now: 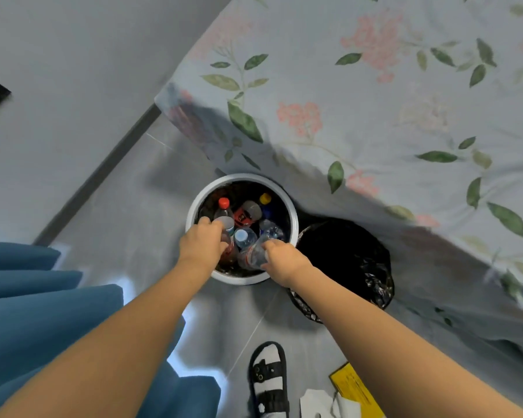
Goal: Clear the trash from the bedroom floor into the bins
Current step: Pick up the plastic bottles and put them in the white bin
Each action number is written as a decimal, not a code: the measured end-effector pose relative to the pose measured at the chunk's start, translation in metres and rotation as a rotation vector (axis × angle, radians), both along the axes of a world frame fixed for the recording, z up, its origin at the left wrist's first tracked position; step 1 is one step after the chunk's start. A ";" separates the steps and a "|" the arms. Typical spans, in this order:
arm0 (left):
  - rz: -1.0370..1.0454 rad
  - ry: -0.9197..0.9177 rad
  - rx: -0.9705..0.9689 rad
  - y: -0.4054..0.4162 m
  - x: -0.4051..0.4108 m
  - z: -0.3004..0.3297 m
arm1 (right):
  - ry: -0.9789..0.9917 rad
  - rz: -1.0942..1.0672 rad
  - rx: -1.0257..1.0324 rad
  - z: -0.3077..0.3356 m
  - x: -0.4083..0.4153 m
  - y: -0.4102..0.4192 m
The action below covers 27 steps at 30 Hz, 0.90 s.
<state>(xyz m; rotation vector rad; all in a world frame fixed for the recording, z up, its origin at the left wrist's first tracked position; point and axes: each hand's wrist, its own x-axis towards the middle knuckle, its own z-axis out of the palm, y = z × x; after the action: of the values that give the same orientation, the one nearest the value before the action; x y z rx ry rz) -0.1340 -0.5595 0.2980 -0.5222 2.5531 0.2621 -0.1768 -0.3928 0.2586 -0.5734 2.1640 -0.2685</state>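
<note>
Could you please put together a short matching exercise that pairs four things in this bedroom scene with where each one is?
Things:
1. white bin
2. black-bag bin
3. yellow paper
4. blue curtain

Places:
A. on the floor beside the sandalled foot
B. under both hands, full of bottles
C. along the left edge of the view
D. against the bed, right of the other bin

Pairs: 1-B, 2-D, 3-A, 4-C

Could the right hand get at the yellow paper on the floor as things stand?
Probably not yet: the right hand is holding a clear plastic bottle over the white round bin. The yellow paper lies uncovered.
</note>
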 end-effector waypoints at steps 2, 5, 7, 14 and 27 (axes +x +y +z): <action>0.014 0.015 -0.034 -0.005 -0.011 -0.002 | 0.036 -0.003 -0.024 0.006 0.001 0.007; 0.027 -0.011 -0.088 -0.007 -0.021 -0.010 | 0.093 -0.026 -0.069 0.017 0.003 0.024; -0.008 -0.067 -0.154 -0.002 -0.023 -0.011 | 0.107 -0.047 -0.084 0.024 0.005 0.042; -0.324 0.023 -0.197 0.061 -0.026 0.038 | 0.169 -0.158 -0.054 0.057 0.009 0.125; -1.131 0.227 -0.013 0.455 -0.088 0.186 | 0.532 -0.686 0.125 0.201 0.049 0.521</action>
<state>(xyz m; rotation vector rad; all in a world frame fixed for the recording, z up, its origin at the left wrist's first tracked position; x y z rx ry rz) -0.2220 -0.1047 0.4844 0.9997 2.6217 -0.1198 -0.1281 0.1287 0.4601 0.2259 2.8205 -0.3702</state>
